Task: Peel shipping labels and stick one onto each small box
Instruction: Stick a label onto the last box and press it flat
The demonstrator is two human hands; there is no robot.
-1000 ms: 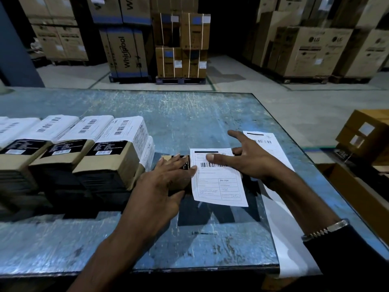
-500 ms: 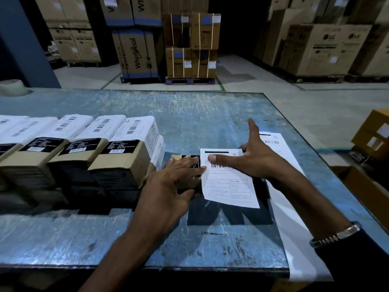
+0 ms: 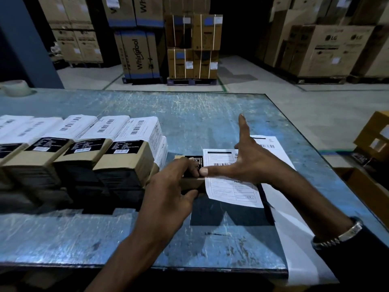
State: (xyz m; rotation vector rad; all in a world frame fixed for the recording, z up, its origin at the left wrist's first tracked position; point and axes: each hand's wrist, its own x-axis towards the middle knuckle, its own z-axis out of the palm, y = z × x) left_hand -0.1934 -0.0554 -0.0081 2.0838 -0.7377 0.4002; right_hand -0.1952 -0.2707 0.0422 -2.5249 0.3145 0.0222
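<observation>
Right hand (image 3: 250,165) is now spreading wider, flat, pressing label (image 3: 231,186) onto box (image 3: 189,183) that left hand (image 3: 168,192) is gripping; next: smoothing edges.

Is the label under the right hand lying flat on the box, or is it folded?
Flat and spread, not folded. The label lies across the box, the right hand pressing it with straight fingers; its near edge overhangs.

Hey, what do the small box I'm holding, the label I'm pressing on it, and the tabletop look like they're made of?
Small box: looks like brown cardboard, matte, with a black printed patch.
Label: thin white paper, matte, printed with a barcode; it overhangs the box without sagging much.
Tabletop: hard to tell; a blue surface, scratched and worn, with a slight sheen, possibly painted metal or laminate.
</observation>
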